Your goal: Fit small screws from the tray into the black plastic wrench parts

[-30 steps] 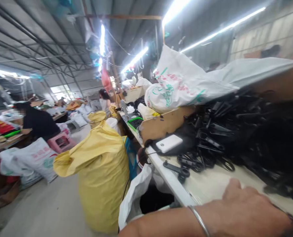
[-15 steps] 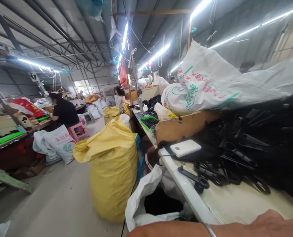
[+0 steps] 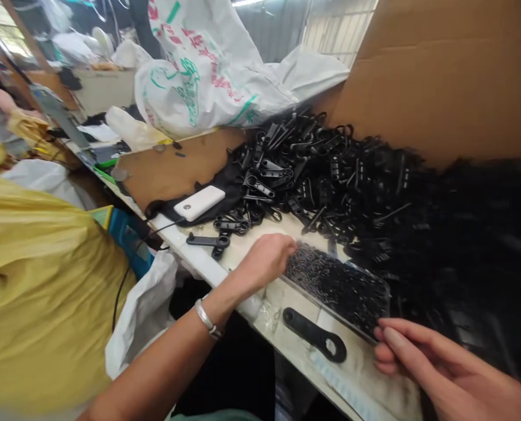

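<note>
A shallow clear tray [image 3: 334, 286] of small grey and black parts sits on the workbench. My left hand [image 3: 271, 255] is over the tray's left end, closed, its fingertips hidden behind the knuckles. At the right near corner is my right hand [image 3: 431, 362], thumb and forefinger pinched together by the rim. Whether anything tiny is between them I cannot make out. In front of the tray a flat black plastic handle-like part [image 3: 315, 334], with a ring at one end, lies on the bench. Beyond the tray spreads a large heap of similar black plastic parts [image 3: 317, 169].
A white power bank [image 3: 199, 203] with a cable rests on black cloth at the left. Cardboard [image 3: 435, 76] stands behind the heap, near a printed white sack [image 3: 199, 70]. A yellow sack [image 3: 36, 292] and an open white sack [image 3: 141, 316] stand left of the bench edge.
My view has swung right and down onto the bench. Both hands now show at the tray, where only one forearm and part of a hand showed before.
</note>
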The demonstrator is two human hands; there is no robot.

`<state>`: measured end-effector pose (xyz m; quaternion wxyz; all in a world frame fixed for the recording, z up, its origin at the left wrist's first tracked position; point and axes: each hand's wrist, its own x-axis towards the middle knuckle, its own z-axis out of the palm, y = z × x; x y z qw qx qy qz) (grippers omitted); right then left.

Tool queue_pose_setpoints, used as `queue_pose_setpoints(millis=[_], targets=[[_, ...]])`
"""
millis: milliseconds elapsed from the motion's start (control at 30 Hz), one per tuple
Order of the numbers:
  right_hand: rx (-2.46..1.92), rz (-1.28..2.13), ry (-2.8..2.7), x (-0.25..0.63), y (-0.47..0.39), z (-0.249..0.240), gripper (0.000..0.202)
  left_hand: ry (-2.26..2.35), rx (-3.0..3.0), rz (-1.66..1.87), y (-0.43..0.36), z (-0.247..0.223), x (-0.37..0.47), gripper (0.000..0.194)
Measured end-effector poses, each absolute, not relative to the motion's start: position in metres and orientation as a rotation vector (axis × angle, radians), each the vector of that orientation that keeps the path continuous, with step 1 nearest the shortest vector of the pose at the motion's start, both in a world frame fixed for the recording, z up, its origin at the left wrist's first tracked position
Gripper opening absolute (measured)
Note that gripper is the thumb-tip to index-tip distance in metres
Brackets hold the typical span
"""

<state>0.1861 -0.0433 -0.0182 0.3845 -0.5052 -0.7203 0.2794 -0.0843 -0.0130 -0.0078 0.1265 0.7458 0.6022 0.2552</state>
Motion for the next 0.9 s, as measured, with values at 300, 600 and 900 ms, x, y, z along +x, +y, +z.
queue_pose_setpoints(millis=[300,600,900], targets=[[-1.443,1.227,-1.36,0.149,-0.056,-0.009,0.039,1.595,2.093,0.868,-0.022,-0.011,-0.06,0.022],[-1.245,1.479,-1.035,0.143,-0.051,-0.008,0.031,1.218,1.183,1.238,-0.043,-0.006,-0.048,0.013],[-1.127,1.343,-1.054,0.142,-0.065,-0.009,0.018,0.86,0.734,1.215,-0.066,-0.008,-0.016,0.032]])
